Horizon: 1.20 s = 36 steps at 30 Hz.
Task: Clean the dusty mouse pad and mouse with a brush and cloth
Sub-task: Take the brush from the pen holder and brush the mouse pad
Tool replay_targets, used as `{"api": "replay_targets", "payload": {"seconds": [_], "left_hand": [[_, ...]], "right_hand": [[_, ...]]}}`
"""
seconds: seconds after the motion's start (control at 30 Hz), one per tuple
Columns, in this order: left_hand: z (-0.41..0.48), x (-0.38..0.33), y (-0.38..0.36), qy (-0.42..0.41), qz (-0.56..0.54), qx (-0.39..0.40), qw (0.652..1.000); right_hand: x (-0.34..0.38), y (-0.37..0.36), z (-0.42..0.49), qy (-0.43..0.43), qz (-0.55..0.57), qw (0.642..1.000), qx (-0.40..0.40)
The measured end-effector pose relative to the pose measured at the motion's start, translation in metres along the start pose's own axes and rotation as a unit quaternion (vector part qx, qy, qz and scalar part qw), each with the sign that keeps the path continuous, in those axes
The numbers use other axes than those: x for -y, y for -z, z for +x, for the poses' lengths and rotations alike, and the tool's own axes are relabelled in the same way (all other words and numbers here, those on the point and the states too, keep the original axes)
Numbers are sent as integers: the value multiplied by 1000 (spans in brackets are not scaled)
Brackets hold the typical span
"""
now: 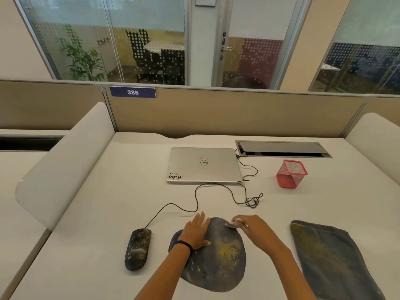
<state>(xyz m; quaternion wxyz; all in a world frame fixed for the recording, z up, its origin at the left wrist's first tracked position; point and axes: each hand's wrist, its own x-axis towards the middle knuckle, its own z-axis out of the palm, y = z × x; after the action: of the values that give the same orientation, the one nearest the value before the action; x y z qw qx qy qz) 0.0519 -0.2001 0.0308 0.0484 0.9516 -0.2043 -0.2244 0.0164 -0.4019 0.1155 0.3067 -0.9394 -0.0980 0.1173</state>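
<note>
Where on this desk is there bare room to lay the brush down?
The widest bare patch for the brush lies left of the laptop, behind the mouse. A narrower strip runs between the mouse pad and the cloth. Between laptop and pad it is crowded: the mouse cable loops and coils there.

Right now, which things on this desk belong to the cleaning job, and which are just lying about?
Job:
mouse pad, dusted yellow
mouse, speckled, left of the pad
brush, held at the pad's far edge
cloth, lying right of the pad

Lying about:
laptop, lid closed
pink mesh pen cup
cable hatch set in the desk
</note>
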Motion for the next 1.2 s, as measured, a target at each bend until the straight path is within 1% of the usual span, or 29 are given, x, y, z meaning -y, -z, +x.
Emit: {"api": "replay_targets", "payload": {"seconds": [0.07, 0.13, 0.17, 0.27, 0.3, 0.33, 0.4, 0.47, 0.5, 0.63, 0.67, 0.8, 0.83, 0.87, 0.97, 1.0, 1.13, 1.2], "left_hand": [[-1, 0, 1, 0, 0, 0, 1000], [-1, 0, 0, 2, 0, 2, 1000], [-1, 0, 0, 2, 2, 3, 1000], [-1, 0, 1, -1, 2, 4, 1000], [-1, 0, 1, -1, 0, 4, 1000], [-2, 1, 1, -1, -1, 4, 1000], [-2, 1, 1, 0, 1, 5, 1000], [-2, 1, 1, -1, 3, 6, 1000], [-2, 0, 2, -1, 3, 7, 1000], [-3, -1, 3, -1, 3, 8, 1000], [-3, -1, 4, -1, 4, 8, 1000], [-3, -1, 4, 2, 0, 11, 1000], [-3, 0, 3, 2, -1, 12, 1000], [-3, 0, 3, 2, -1, 13, 1000], [-3, 0, 2, 4, 1, 15, 1000], [-2, 0, 2, 5, 1, 16, 1000], [-2, 0, 3, 6, -1, 22, 1000], [-2, 0, 3, 6, 1, 23, 1000]], "right_hand": [[-7, -4, -4, -12, -5, 999, 43], [-11, -4, -6, -13, -37, 997, 62], [-11, -2, -7, -13, -41, 998, 54], [-9, 1, -9, -11, -8, 1000, -14], [-7, -1, -10, -15, -4, 1000, -24], [-6, -3, -11, -19, -1, 1000, -21], [-11, -8, -15, -28, 7, 1000, 10], [-16, -7, -17, -31, -21, 999, 36], [-17, -5, -18, -30, -30, 999, 34], [-11, -4, -18, -7, -13, 999, -30], [-10, -6, -18, -5, -18, 999, -29], [-19, -8, -24, -22, -21, 999, 30], [-21, -5, -25, -27, -19, 999, 32], [-22, -2, -25, -27, -13, 999, 21], [-18, -3, -26, -11, 4, 999, -47], [-17, -5, -26, -10, 4, 999, -48], [-18, -8, -26, -33, -17, 999, 5], [-17, -5, -27, -34, -15, 999, -25]]}}
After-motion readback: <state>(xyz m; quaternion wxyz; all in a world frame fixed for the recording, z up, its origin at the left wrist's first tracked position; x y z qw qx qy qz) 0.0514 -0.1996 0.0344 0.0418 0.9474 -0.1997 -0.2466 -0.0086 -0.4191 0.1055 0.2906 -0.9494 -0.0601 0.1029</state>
